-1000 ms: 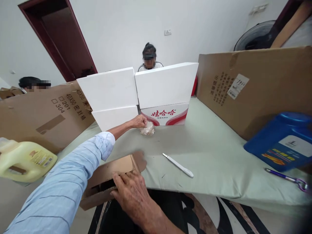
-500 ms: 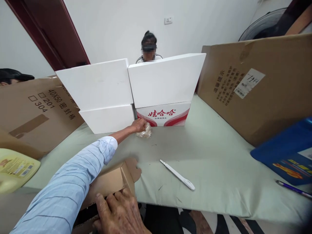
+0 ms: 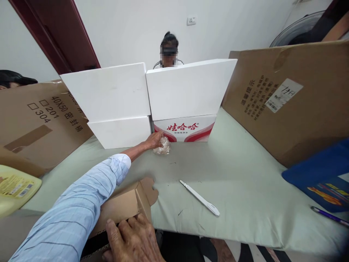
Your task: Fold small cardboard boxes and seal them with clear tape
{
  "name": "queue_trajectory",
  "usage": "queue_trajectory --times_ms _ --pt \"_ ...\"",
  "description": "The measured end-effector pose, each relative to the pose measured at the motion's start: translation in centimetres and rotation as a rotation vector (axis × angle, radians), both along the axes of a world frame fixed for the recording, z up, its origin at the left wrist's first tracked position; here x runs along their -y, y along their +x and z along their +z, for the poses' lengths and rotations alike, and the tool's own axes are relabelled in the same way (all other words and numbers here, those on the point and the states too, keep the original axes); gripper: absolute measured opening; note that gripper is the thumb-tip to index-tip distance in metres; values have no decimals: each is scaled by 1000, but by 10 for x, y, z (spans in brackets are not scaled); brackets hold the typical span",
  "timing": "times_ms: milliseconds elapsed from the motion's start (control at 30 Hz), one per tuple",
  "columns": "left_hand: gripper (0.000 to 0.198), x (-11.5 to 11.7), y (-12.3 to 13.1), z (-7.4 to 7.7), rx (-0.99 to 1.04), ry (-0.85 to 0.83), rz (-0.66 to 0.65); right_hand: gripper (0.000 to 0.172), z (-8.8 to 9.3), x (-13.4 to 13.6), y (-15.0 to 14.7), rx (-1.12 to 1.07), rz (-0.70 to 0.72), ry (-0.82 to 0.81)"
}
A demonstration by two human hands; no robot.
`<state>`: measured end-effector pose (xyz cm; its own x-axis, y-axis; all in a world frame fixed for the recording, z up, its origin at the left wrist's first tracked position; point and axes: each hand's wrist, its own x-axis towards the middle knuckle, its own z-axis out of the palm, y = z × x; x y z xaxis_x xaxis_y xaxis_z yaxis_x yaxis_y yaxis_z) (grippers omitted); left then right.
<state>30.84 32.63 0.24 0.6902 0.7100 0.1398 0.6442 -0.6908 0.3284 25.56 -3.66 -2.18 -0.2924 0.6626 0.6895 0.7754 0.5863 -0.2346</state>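
My left hand [image 3: 154, 140] reaches across the table, its fingers closed on a crumpled ball of clear plastic [image 3: 163, 146]. The ball rests on the cloth right in front of the white boxes. Down at the near edge, my right hand [image 3: 136, 238] grips the rim of an open brown cardboard box [image 3: 120, 207], fingers bent over it. My left forearm hides part of that box. A white-handled scalpel [image 3: 200, 197] lies on the cloth to the right of the box.
White boxes [image 3: 109, 94] stand stacked two high; one bears red lettering [image 3: 182, 127]. Large cartons flank the table, left [image 3: 40, 123] and right [image 3: 289, 94]. A yellow jug [image 3: 16, 189], a blue container [image 3: 324, 174] and a pen [image 3: 329, 215] are near the sides. A person [image 3: 168, 51] sits behind.
The view has shifted slightly. My left hand has altered its grip a little, showing more of the plastic ball. My right hand stays on the box.
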Motion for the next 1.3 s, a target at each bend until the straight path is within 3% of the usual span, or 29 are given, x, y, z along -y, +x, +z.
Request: queue_trajectory --times_ms 300,600,800,1000,1167,1300 --pt "14 -1 -6 -8 45 33 -160 38 8 -2 6 -22 0 7" --pt "16 -10 -16 -18 88 81 -199 35 10 -3 5 -31 -15 6" --pt "22 -1 -28 -34 136 158 -174 46 14 -3 6 -2 25 4" --pt "28 8 -33 -38 109 216 -175 45 11 -2 5 -8 -12 31" --pt "52 10 -30 -43 35 219 -166 25 11 -4 4 -64 -36 111" --pt "58 16 -28 -44 -97 193 -167 15 11 -3 -1 -99 -70 137"
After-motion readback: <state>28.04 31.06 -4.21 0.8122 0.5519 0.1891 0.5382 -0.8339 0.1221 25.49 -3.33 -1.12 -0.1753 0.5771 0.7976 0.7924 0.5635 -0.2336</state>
